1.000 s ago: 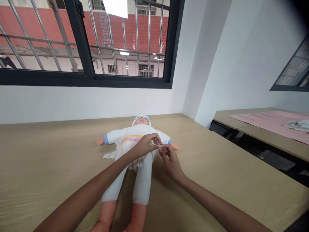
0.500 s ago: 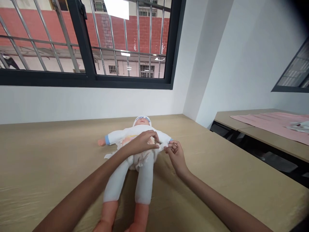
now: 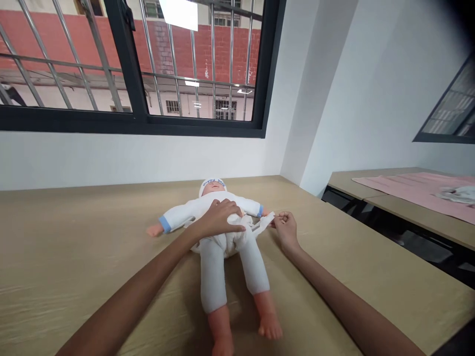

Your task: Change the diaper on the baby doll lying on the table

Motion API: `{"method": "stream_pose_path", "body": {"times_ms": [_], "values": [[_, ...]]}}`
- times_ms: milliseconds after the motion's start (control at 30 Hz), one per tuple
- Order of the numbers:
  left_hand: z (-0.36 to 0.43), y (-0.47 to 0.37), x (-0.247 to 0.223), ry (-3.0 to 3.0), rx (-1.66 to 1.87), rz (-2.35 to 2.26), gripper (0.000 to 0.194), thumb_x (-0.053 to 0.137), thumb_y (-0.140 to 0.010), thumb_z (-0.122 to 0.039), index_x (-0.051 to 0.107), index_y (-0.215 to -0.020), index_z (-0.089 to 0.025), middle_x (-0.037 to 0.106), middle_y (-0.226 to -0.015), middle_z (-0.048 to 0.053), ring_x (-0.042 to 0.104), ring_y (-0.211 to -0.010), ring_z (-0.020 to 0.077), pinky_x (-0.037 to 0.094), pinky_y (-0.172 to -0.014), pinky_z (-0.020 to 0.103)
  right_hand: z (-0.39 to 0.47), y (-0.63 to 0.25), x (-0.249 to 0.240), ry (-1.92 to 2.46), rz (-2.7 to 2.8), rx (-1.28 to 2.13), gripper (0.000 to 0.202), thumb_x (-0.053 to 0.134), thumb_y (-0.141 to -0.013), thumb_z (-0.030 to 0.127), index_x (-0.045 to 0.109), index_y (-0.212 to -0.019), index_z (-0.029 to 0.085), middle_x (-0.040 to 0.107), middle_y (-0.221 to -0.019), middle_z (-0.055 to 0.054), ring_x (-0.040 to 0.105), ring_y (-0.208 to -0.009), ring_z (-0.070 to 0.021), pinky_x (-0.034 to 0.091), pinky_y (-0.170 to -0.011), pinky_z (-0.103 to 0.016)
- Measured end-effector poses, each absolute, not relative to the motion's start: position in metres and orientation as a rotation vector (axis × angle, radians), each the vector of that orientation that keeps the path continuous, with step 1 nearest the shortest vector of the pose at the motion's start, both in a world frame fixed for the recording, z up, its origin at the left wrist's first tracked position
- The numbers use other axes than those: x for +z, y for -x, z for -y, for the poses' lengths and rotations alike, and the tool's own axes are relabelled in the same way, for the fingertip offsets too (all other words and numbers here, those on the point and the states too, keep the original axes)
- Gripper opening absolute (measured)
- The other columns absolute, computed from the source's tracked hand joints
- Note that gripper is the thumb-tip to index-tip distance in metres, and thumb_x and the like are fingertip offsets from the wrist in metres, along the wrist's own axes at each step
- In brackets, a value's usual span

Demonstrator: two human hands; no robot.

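Note:
A baby doll [image 3: 211, 267] in a white long-sleeved suit with blue cuffs and a white cap lies on its back, legs towards me. A white diaper [image 3: 232, 242] is around its hips. My left hand [image 3: 220, 217] lies over the doll's belly and the diaper's front, thumb apart from the fingers, which are partly hidden. To the right of the hips, my right hand [image 3: 285, 228] is closed in a pinch on the end of the diaper's side tab [image 3: 264, 223], which is stretched outward from the waist.
The doll lies on a tan table [image 3: 92, 277] against a white wall beneath a barred window [image 3: 200, 128]. On the right, across a gap, another table [image 3: 343, 183] bears a pink cloth [image 3: 401, 185] with a white cloth [image 3: 460, 194] on it.
My right hand has moved right, drawing the diaper tab out from the waist. The doll's legs have swung right, and its upper body has shifted slightly left. My left hand stays over the belly.

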State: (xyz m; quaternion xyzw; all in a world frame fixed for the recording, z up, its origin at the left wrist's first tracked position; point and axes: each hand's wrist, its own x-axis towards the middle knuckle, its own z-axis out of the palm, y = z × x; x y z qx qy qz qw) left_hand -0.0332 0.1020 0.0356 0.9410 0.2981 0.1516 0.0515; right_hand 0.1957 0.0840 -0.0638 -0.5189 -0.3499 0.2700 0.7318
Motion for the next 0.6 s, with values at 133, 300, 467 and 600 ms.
{"method": "stream_pose_path", "body": {"times_ms": [133, 300, 467, 600], "values": [[-0.099, 0.034, 0.032, -2.917, 0.549, -0.910, 0.032, 0.051, -0.081, -0.050, 0.056, -0.098, -0.024, 0.060, -0.102, 0.000, 0.047, -0.103, 0.0224, 0.031, -0.087, 0.038, -0.089, -0.206, -0.070, 1.156, 0.778, 0.586, 0.029, 0.060, -0.061, 0.018, 0.040, -0.081, 0.022, 0.054, -0.064, 0.008, 0.062, -0.053, -0.0135, 0.056, -0.053, -0.028], [-0.089, 0.026, 0.032, -3.001, 0.640, -0.946, 0.027, 0.046, -0.086, -0.043, 0.055, -0.101, -0.021, 0.058, -0.102, 0.003, 0.048, -0.102, 0.0225, 0.034, -0.086, 0.039, -0.081, -0.193, -0.066, 1.125, 0.836, 0.666, 0.028, 0.060, -0.066, 0.026, 0.039, -0.084, 0.023, 0.053, -0.065, 0.007, 0.061, -0.052, -0.0155, 0.055, -0.049, -0.032], [-0.067, 0.006, 0.023, -3.219, 0.741, -0.744, 0.025, 0.039, -0.091, -0.038, 0.057, -0.107, -0.030, 0.058, -0.105, 0.002, 0.047, -0.107, 0.0202, 0.028, -0.095, 0.043, -0.065, -0.170, -0.053, 1.053, 0.886, 0.737, 0.025, 0.056, -0.069, 0.026, 0.040, -0.087, 0.023, 0.053, -0.066, 0.007, 0.058, -0.052, -0.0126, 0.051, -0.047, -0.026], [-0.062, -0.002, 0.007, -3.299, 0.645, -0.775, 0.032, 0.038, -0.091, -0.039, 0.053, -0.116, -0.026, 0.060, -0.106, 0.004, 0.045, -0.110, 0.0230, 0.027, -0.097, 0.045, -0.054, -0.160, -0.041, 0.958, 1.002, 0.707, 0.022, 0.056, -0.071, 0.024, 0.040, -0.087, 0.023, 0.053, -0.069, 0.007, 0.054, -0.054, -0.0100, 0.046, -0.048, -0.022]]}}
